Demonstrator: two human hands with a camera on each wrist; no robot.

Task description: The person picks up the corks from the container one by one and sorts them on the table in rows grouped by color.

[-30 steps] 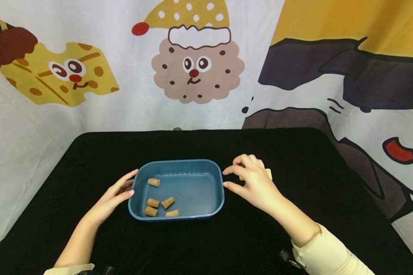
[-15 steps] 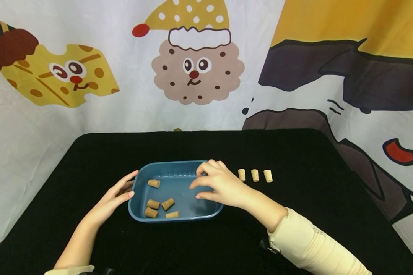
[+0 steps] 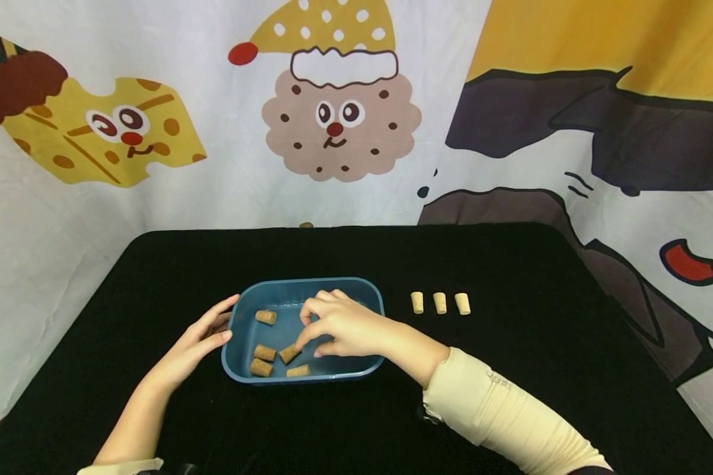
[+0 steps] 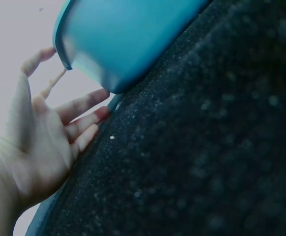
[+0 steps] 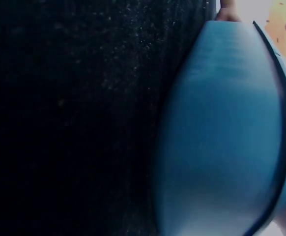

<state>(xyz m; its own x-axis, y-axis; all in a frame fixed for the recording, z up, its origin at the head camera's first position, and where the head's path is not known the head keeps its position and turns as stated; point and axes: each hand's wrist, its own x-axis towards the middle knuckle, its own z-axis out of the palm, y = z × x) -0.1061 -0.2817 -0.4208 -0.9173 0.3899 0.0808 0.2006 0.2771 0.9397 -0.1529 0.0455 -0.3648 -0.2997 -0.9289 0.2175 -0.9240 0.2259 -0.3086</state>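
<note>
A blue rectangular bin [image 3: 356, 288] stands on the black cloth with several cork stoppers inside, mostly toward its left and front. My left hand [image 3: 191, 343] rests its fingertips and thumb against the bin's left end. From the left wrist view, the same hand [image 4: 40, 142] has its fingers extended to the bin's wall [image 4: 123, 39]. My right hand [image 3: 344, 326] reaches down into the bin, thumb and index finger apart. Its index fingertip is at a darker cork stopper [image 3: 289, 353]; whether they touch I cannot tell. The bin's side [image 5: 221, 132] hides that hand's fingers in the right wrist view.
Three pale tapered cork stoppers, the middle one [image 3: 440, 303] among them, stand in a row right of the bin. Black cloth [image 3: 356, 429] covers the table. A cartoon-printed curtain [image 3: 214, 198] hangs behind its far edge.
My right hand has moved left from the row of corks, over the bin's right rim and down into the bin. The row came into full sight. My left hand has stayed put.
</note>
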